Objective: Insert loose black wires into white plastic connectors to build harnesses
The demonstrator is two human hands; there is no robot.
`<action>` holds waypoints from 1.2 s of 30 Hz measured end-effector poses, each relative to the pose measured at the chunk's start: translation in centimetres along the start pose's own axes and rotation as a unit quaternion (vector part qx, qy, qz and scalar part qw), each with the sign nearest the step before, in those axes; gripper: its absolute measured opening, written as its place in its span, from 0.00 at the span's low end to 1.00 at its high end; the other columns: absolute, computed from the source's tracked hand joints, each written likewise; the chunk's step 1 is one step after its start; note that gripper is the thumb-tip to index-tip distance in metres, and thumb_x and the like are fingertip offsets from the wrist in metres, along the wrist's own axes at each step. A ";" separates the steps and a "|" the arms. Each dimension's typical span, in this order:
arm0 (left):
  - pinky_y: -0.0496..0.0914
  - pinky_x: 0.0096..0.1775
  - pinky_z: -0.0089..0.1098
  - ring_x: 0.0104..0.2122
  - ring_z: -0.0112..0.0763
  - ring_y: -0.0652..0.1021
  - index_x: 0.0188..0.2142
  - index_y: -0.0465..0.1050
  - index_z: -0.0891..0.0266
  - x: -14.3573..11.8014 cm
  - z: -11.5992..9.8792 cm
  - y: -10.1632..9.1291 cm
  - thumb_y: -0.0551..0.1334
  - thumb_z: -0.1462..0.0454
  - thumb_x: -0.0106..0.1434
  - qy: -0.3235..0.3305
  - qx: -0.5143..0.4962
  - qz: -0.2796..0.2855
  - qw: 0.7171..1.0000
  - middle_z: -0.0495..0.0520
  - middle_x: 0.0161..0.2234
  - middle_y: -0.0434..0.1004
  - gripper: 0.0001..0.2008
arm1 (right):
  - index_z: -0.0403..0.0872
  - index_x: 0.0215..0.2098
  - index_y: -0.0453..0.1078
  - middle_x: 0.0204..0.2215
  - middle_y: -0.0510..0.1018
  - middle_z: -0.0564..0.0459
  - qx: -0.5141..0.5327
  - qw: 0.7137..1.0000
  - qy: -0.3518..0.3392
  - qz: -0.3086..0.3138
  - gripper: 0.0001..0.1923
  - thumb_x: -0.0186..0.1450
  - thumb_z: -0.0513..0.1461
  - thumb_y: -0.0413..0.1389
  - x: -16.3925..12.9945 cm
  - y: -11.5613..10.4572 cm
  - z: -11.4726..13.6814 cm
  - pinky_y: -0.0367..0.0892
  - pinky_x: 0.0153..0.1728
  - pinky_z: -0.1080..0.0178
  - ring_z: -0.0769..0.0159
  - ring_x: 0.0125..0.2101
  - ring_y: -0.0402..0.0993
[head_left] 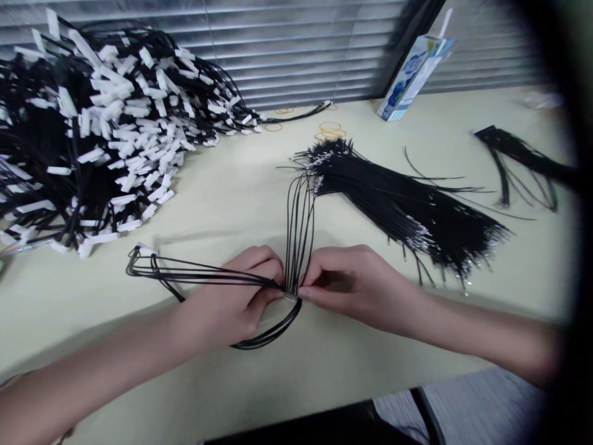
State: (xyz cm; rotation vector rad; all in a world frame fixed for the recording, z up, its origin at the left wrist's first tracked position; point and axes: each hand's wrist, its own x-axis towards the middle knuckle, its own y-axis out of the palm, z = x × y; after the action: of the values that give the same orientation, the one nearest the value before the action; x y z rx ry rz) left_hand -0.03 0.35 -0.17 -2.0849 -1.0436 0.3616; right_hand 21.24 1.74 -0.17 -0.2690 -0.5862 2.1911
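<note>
Your left hand (231, 303) & right hand (356, 284) both pinch the wire bundle (299, 228) at its bend; one leg points away from you, the other to the left.

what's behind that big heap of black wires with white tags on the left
Behind the heap of tagged wires are closed window blinds. The heap covers their lower left part and the table edge there, so nothing else can be seen.
</note>
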 end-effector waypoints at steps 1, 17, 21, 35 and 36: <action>0.66 0.36 0.30 0.35 0.30 0.69 0.31 0.63 0.61 0.0 0.0 0.0 0.54 0.74 0.62 0.001 -0.001 0.001 1.000 0.50 0.34 0.65 0.08 | 0.45 0.28 0.69 0.26 0.74 0.56 -0.005 1.000 -0.014 0.000 0.03 0.61 0.35 0.56 -0.1 0.0 0.0 0.62 0.26 0.70 0.73 0.26 0.68; 0.65 0.37 0.30 0.36 0.30 0.68 0.31 0.64 0.61 0.0 0.0 0.1 0.54 0.74 0.62 0.006 -0.003 -0.005 1.000 0.50 0.34 0.65 0.08 | 0.46 0.32 0.67 0.28 0.72 0.55 -0.105 0.990 -0.096 -0.006 0.04 0.64 0.34 0.52 -0.2 0.1 0.5 0.63 0.30 0.68 0.72 0.28 0.67; 0.65 0.38 0.31 0.36 0.30 0.68 0.31 0.64 0.62 0.0 0.1 0.1 0.54 0.74 0.62 0.002 -0.004 0.003 1.000 0.50 0.34 0.64 0.07 | 0.46 0.32 0.67 0.28 0.73 0.54 -0.085 0.992 -0.087 -0.018 0.03 0.64 0.35 0.52 -0.2 -0.1 0.6 0.64 0.30 0.67 0.71 0.29 0.68; 0.64 0.37 0.29 0.35 0.28 0.68 0.31 0.64 0.62 0.0 0.1 0.1 0.54 0.74 0.62 0.005 -0.005 -0.003 1.000 0.49 0.34 0.64 0.07 | 0.46 0.32 0.68 0.28 0.73 0.56 -0.097 0.990 -0.098 -0.014 0.03 0.64 0.34 0.53 -0.2 0.0 0.3 0.62 0.29 0.70 0.74 0.27 0.68; 0.64 0.37 0.28 0.35 0.28 0.68 0.31 0.64 0.62 0.0 0.1 0.0 0.54 0.74 0.62 0.005 -0.004 -0.002 1.000 0.49 0.34 0.64 0.07 | 0.46 0.32 0.68 0.28 0.73 0.56 -0.104 0.989 -0.102 -0.011 0.03 0.64 0.34 0.53 -0.2 0.0 0.3 0.62 0.29 0.70 0.74 0.27 0.67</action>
State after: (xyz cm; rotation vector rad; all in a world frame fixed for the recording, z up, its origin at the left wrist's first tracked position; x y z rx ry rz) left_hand -0.02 0.39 -0.25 -2.0891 -1.0457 0.3446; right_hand 21.27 1.51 0.07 -0.1455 -0.9298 2.1519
